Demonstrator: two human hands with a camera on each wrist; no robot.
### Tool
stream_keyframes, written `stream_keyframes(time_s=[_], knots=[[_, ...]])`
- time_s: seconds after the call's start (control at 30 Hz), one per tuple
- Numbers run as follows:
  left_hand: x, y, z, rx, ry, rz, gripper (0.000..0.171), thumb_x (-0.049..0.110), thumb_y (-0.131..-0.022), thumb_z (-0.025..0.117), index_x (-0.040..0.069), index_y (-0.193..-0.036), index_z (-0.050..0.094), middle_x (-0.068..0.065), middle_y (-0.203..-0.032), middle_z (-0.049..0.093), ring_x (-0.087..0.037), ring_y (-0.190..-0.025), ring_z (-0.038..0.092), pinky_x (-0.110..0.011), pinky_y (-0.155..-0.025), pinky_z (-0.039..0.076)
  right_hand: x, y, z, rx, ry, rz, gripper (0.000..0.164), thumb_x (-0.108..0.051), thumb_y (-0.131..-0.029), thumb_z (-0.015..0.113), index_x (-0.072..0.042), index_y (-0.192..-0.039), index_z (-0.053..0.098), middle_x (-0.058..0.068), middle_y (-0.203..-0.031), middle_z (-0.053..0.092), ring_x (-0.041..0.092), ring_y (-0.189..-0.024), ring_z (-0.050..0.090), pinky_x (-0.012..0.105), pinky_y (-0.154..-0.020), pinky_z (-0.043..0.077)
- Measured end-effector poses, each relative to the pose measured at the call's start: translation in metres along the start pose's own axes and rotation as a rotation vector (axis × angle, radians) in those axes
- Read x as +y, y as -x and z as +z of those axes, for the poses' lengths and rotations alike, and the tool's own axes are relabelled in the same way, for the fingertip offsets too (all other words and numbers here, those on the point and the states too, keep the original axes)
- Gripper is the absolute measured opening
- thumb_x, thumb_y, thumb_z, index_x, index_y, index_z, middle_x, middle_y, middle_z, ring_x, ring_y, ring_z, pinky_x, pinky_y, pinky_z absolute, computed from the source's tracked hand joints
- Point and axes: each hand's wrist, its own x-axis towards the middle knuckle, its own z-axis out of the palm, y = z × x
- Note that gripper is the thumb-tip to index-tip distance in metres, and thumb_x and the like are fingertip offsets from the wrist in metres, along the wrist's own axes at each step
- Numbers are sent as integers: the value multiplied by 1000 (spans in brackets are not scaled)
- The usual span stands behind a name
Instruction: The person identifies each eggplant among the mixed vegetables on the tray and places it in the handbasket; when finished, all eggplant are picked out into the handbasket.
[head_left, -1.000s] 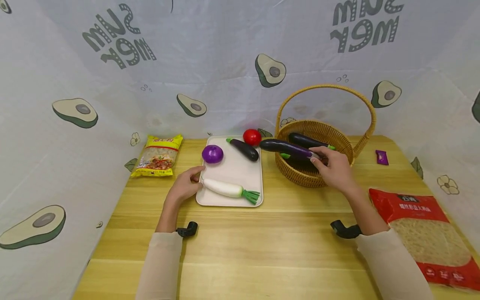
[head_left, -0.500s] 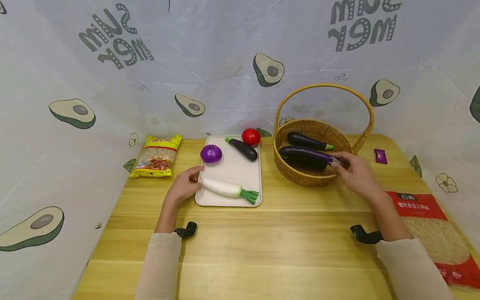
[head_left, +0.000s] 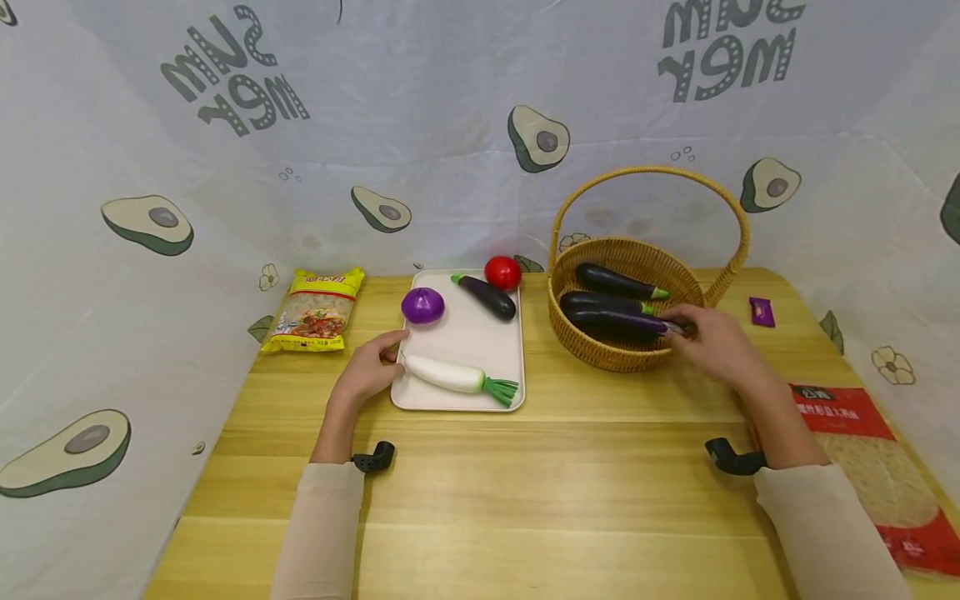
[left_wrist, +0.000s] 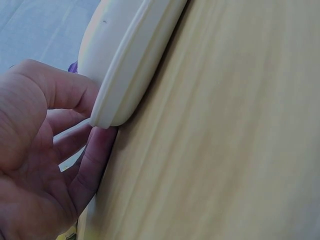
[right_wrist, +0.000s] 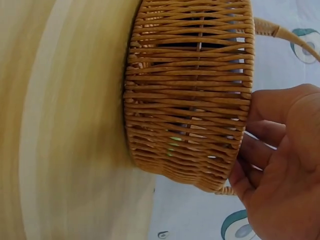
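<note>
My left hand (head_left: 369, 368) pinches the left rim of a cream tray (head_left: 468, 343); the left wrist view shows thumb and fingers on either side of that rim (left_wrist: 131, 65). Lying in the tray are a white radish (head_left: 444, 374) with green leaves, a purple onion (head_left: 423, 306) and a small eggplant (head_left: 487, 297). A tomato (head_left: 502, 273) sits at its back right corner. My right hand (head_left: 712, 346) holds a long eggplant (head_left: 618, 322) by its stem end, inside the wicker basket (head_left: 600, 356). Two other eggplants, one at the back (head_left: 617, 281), lie there. The basket wall (right_wrist: 190, 95) hides the held eggplant in the right wrist view.
A tall handle (head_left: 652, 171) arches over the basket. At the left lies a yellow food packet (head_left: 313, 312). A small purple wrapped sweet (head_left: 762, 312) and a red noodle bag (head_left: 862, 458) are on the right; my right forearm partly covers the bag. A printed curtain (head_left: 450, 108) hangs behind.
My right hand has moved right and down, bringing the long eggplant from over the basket's left rim into the basket, in front of the others. My left hand stays at the tray.
</note>
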Motion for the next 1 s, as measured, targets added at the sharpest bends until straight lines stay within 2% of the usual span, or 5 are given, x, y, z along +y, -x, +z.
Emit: stream_keyframes(time_s=[0.13, 0.23, 0.77, 1.0], knots=[[1, 1, 0, -3, -4, -5, 66, 12, -79, 64, 22, -143, 51, -12, -108, 62, -24, -96, 55, -32, -77, 46, 0, -3, 1, -43, -14, -20, 34, -19, -94, 59, 0, -122, 62, 25, -109, 67, 39, -94, 64, 54, -80, 49], [2, 3, 0, -4, 9, -5, 66, 10, -78, 63, 21, -143, 51, -12, -108, 62, -24, -96, 55, -31, -76, 46, 1, -5, 2, -64, -31, -15, 34, -21, -95, 59, 0, -122, 62, 27, -113, 65, 43, -100, 62, 58, -84, 48], [2, 0, 0, -1, 14, 1, 66, 9, -78, 62, 23, -142, 51, -11, -114, 61, -24, -98, 55, -33, -78, 46, -1, -4, 7, -9, -93, 30, 42, -34, -97, 56, -5, -127, 58, 27, -119, 61, 44, -107, 56, 60, -86, 44], [1, 1, 0, 8, 9, 1, 66, 10, -78, 63, 22, -142, 52, -12, -111, 63, -24, -96, 56, -32, -78, 47, -22, -5, 11, -1, -141, 76, 51, -39, -96, 57, -7, -136, 51, 26, -124, 59, 45, -110, 58, 60, -89, 46]])
